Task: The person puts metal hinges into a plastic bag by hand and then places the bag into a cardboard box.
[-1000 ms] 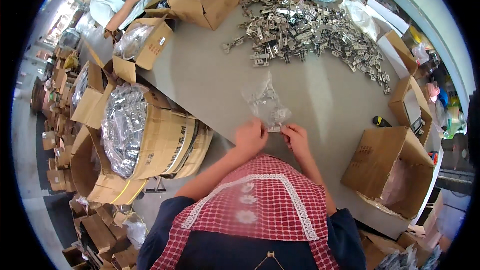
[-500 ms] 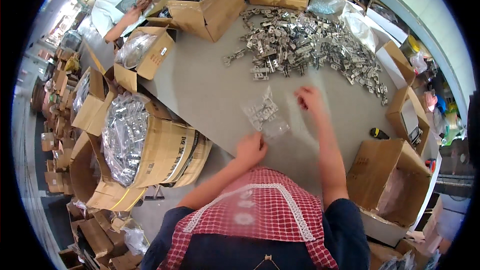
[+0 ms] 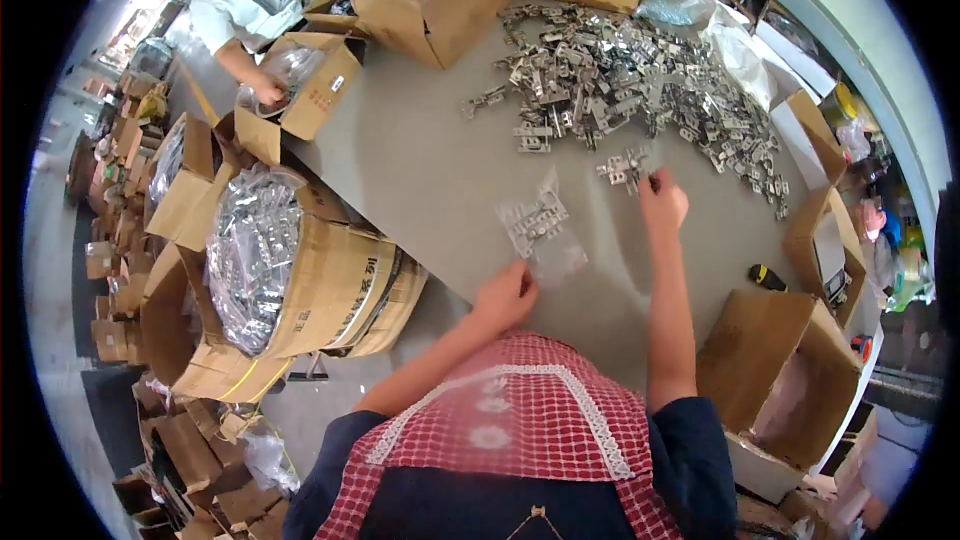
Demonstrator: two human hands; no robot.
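A clear plastic bag [image 3: 566,256] with metal hinges [image 3: 533,222] in it lies on the grey table. My left hand [image 3: 507,295] is closed at the bag's near left corner and seems to pinch its edge. Farther right and forward, my right hand [image 3: 664,203] has its fingers closed on the end of a small group of loose metal hinges [image 3: 622,170]. These lie just short of a large pile of the same silvery hinges [image 3: 590,75], which spreads over the far side of the table. My fingertips are partly hidden in both hands.
An open cardboard box [image 3: 745,350] stands by my right arm, with a black and yellow tool [image 3: 767,277] beyond it. At left, a large carton [image 3: 335,290] holds bagged metal parts [image 3: 255,260]. Across the table, a co-worker's hand [image 3: 270,92] reaches into a smaller box [image 3: 325,90].
My right hand has moved right and closed on loose hinges, now lying apart from the pile. My left hand stays by the bag. The co-worker's hand has lowered into a box.
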